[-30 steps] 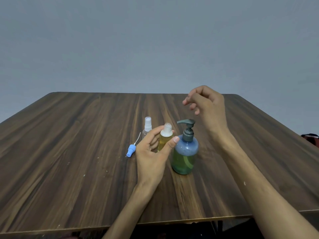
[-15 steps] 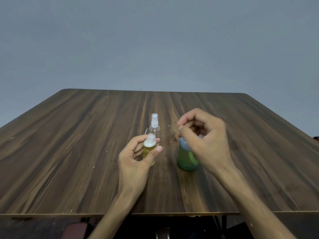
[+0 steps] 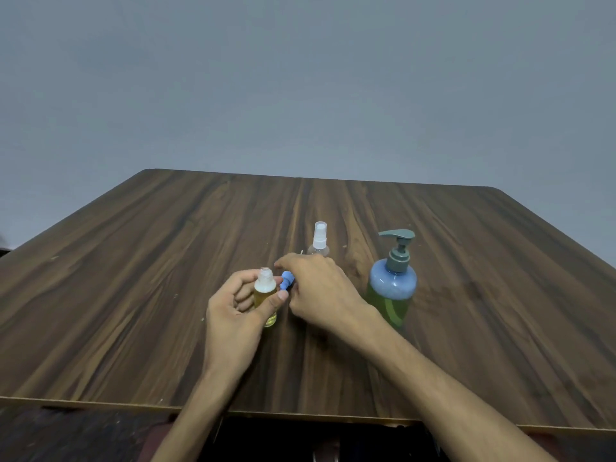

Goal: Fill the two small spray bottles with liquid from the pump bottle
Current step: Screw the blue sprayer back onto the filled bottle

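My left hand (image 3: pixel 240 308) grips a small open-necked bottle (image 3: pixel 265 291) holding yellow liquid, upright on the wooden table (image 3: pixel 133 295). My right hand (image 3: pixel 320 291) pinches a blue spray cap (image 3: pixel 286 281) right beside that bottle's neck. Behind my right hand stands a second small clear spray bottle (image 3: pixel 320 241) with its white sprayer on; its lower body is hidden. The pump bottle (image 3: pixel 393 281), blue-tinted with green liquid and a grey-green pump head, stands to the right, apart from both hands.
The table's near edge (image 3: pixel 100 402) runs below my forearms. A plain grey wall rises behind the table. Dark objects lie under the table edge, too dim to identify.
My right hand left the pump bottle, crossed to the left and now holds the blue spray cap by the open bottle's neck. The pump bottle stands uncovered. The camera view shifted.
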